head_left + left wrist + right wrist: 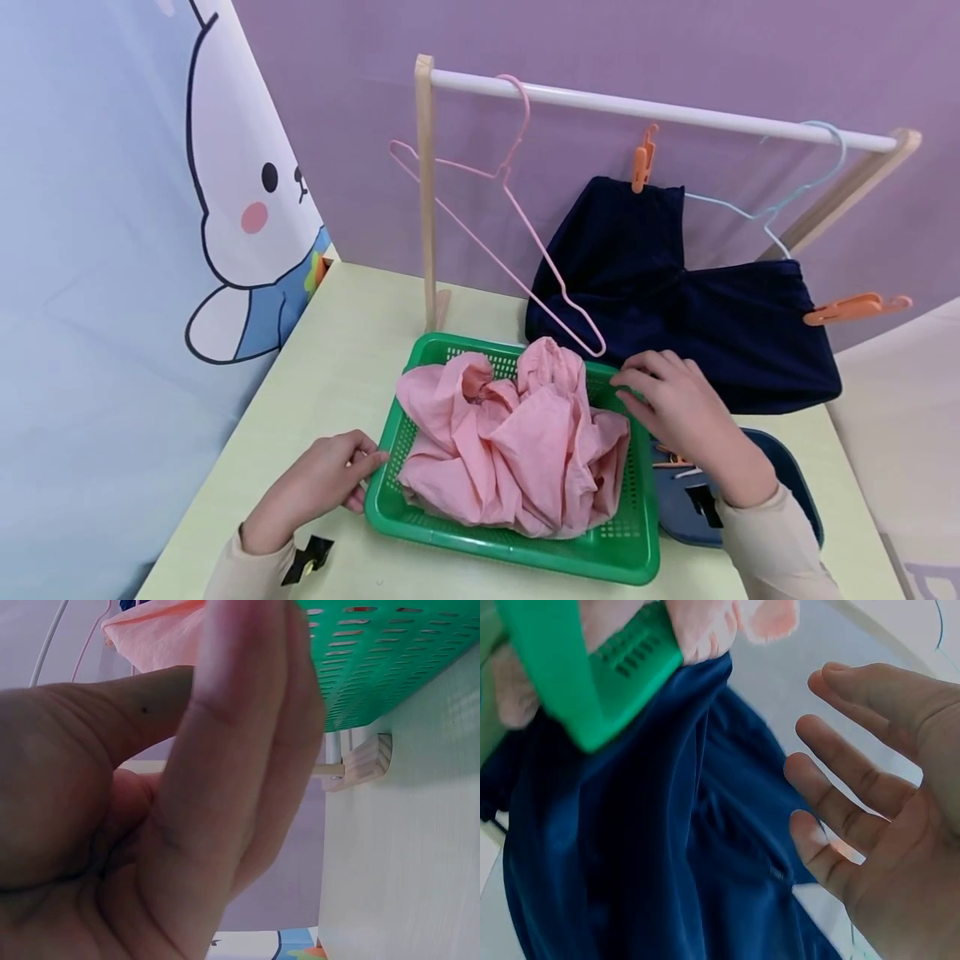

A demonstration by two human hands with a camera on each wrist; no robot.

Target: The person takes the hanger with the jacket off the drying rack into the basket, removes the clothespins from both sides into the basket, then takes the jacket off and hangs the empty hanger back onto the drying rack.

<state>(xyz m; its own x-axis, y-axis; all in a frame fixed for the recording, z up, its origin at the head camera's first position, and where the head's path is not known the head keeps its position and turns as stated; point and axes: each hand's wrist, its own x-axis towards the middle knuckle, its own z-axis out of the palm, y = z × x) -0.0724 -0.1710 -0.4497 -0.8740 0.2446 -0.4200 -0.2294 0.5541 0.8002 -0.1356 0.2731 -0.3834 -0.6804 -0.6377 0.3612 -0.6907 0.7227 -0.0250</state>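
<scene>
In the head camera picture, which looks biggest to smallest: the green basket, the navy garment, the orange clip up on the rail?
1. Navy garment, though the green basket looks close in size and sits nearer the camera.
2. Green basket.
3. Orange clip, clearly smallest.

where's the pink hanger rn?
In the head view the pink hanger hangs from the left end of the white rail, beside the wooden post, its lower corner just above the green basket.

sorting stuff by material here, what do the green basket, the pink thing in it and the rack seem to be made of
The green basket looks like moulded plastic: glossy, with regular slotted holes in its walls. The pink garment in it seems a thin woven cloth, matt and heavily creased, perhaps cotton; the fibre cannot be told. The rack's uprights look like pale unfinished wood, and its white rail is smooth, either painted metal or plastic.
</scene>
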